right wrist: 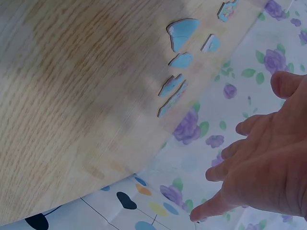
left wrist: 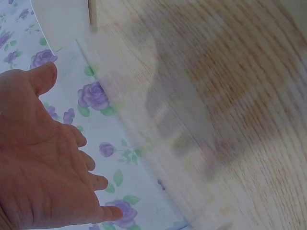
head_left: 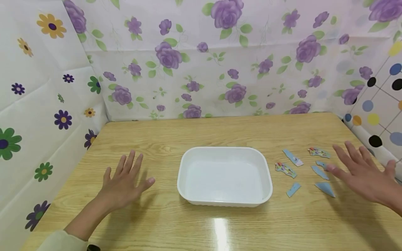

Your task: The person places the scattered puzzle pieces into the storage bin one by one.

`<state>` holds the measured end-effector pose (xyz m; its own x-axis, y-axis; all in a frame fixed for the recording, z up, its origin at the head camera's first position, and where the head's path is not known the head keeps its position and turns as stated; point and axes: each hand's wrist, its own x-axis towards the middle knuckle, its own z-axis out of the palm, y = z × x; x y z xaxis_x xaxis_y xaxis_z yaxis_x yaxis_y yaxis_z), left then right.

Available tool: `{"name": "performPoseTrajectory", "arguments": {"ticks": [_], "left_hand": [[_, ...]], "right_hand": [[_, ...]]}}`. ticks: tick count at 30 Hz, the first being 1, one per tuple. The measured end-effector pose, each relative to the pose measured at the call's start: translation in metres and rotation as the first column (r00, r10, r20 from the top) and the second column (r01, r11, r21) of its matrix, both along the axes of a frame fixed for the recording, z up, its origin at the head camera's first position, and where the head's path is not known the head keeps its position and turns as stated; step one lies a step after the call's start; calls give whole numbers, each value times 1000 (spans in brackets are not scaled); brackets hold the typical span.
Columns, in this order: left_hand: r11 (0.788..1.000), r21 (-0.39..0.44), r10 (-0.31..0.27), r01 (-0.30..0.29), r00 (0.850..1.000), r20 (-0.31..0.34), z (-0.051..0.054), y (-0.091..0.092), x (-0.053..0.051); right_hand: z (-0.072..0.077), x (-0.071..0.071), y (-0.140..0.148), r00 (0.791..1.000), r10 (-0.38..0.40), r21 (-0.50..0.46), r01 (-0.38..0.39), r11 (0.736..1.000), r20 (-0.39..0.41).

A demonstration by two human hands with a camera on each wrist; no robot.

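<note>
While beside 1 tray (head_left: 224,203), 7 pieces (head_left: 293,189) between 2 hands (head_left: 123,188) (head_left: 365,177).

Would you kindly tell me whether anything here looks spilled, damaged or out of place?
Nothing stands out. The white tray sits flat on the table and looks intact. The odd-shaped pieces lie loose at various angles to its right, but their neat edges suggest cut shapes rather than breakage. I see no spill.

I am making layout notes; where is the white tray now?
In the head view, the white tray sits on the table near the middle, between the left hand and the small flat pieces on its right.
</note>
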<state>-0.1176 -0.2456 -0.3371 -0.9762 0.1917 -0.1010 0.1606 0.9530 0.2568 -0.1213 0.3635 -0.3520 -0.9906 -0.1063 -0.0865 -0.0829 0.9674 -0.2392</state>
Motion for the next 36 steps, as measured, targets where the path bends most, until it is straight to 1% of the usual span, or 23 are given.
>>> {"name": "performPoseTrajectory", "arguments": {"ticks": [6, 13, 22, 25, 31, 36], "left_hand": [[1000, 4, 3, -3, 1000, 9, 1, 2, 0], [1000, 23, -13, 13, 1000, 14, 2, 6, 2], [1000, 6, -18, 18, 1000, 3, 3, 9, 1], [1000, 2, -22, 22, 1000, 1, 3, 10, 2], [999, -3, -32, 32, 999, -7, 4, 13, 4], [999, 22, -40, 40, 999, 17, 4, 18, 4]], "right_hand": [[0, -2, 2, 1000, -7, -9, 7, 1000, 5], [-1, -7, 9, 999, -26, -28, 27, 999, 28], [1, -12, 16, 997, -42, -43, 45, 998, 64], [3, -14, 19, 996, -35, -72, 42, 997, 85], [2, -20, 26, 993, 8, -142, 8, 990, 116], [1, -26, 32, 990, 22, -163, 1, 987, 140]]}}
